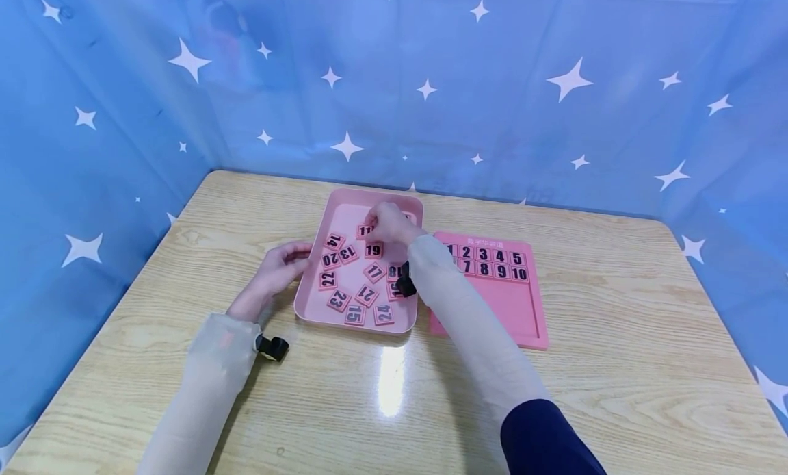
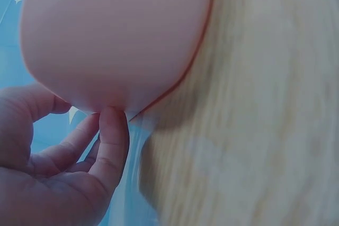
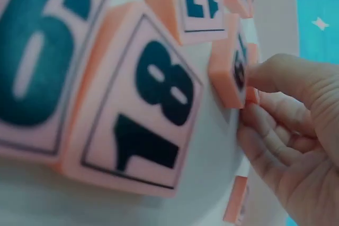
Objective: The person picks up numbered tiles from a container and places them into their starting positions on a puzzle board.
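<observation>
A pink tray holds loose pink number tiles, such as the 17 tile and the 22 tile. My left hand rests against the tray's left side; in the left wrist view its fingertips touch the outer wall. Over the tray's far part, my right hand pinches the 11 tile at its right end, just behind the 19 tile. Large in the right wrist view stands the 18 tile; the pinched tile is mostly hidden there by fingers and the 19 tile.
Right of the tray lies a pink number board, with tiles up to 10 in two rows at its top. My right forearm crosses its left part. Both sit on a wooden table, and a blue star-patterned curtain hangs behind.
</observation>
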`<state>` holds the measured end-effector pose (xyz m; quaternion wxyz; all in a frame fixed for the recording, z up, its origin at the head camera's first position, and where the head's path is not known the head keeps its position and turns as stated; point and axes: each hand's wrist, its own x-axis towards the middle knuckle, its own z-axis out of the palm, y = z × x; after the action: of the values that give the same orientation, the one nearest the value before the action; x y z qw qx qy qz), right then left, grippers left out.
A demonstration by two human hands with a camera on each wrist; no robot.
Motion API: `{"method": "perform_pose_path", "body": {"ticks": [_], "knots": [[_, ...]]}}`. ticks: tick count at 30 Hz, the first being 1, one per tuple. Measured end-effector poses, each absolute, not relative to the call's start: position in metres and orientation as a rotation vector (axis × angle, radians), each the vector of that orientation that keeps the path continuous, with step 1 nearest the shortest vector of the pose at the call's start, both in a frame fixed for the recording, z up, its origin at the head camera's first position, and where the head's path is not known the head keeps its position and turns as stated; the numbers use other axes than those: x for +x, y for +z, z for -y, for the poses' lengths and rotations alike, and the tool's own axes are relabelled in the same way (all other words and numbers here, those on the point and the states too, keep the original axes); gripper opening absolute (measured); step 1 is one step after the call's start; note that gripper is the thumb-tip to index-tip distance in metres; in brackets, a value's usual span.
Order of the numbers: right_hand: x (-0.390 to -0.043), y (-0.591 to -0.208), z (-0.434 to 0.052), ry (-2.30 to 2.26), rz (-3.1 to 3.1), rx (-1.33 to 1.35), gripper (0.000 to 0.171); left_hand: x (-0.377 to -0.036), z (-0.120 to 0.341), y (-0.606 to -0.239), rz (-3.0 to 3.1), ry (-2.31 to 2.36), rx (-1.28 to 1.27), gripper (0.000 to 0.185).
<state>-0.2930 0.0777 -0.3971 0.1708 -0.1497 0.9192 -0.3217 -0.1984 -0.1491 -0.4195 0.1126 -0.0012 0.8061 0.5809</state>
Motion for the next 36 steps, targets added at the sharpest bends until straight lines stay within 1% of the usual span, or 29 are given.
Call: {"method": "perform_pose_path", "body": {"ticks": [4,9,13,17,22,27,31,36], "knots": [[-0.292,-0.385,-0.083,-0.972,-2.604,-0.437,0.021,-0.198,0.149,-0.419,-2.360,1.700,-0.009,0.040],[-0.288,-0.356,-0.100,-0.989,-2.660,-0.561,0.025,-0.197,0.149,-0.419,-2.356,1.720,0.000,0.041],[-0.280,-0.339,-0.124,-1.008,-2.658,-0.567,0.029,-0.197,0.149,-0.418,-2.346,1.735,0.001,0.041],[-0.264,-0.334,-0.155,-1.005,-2.660,-0.590,0.029,-0.196,0.149,-0.417,-2.347,1.734,-0.001,0.042],[-0.238,-0.343,-0.191,-0.964,-2.690,-0.642,0.028,-0.196,0.148,-0.417,-2.362,1.724,0.007,0.042],[-0.214,-0.358,-0.215,-0.949,-2.693,-0.639,0.026,-0.197,0.149,-0.419,-2.362,1.722,0.015,0.042],[-0.200,-0.373,-0.226,-0.937,-2.681,-0.639,0.024,-0.197,0.149,-0.420,-2.369,1.722,0.027,0.042],[-0.190,-0.387,-0.228,-0.870,-2.709,-0.685,0.025,-0.198,0.149,-0.421,-2.377,1.711,0.030,0.040]]}}
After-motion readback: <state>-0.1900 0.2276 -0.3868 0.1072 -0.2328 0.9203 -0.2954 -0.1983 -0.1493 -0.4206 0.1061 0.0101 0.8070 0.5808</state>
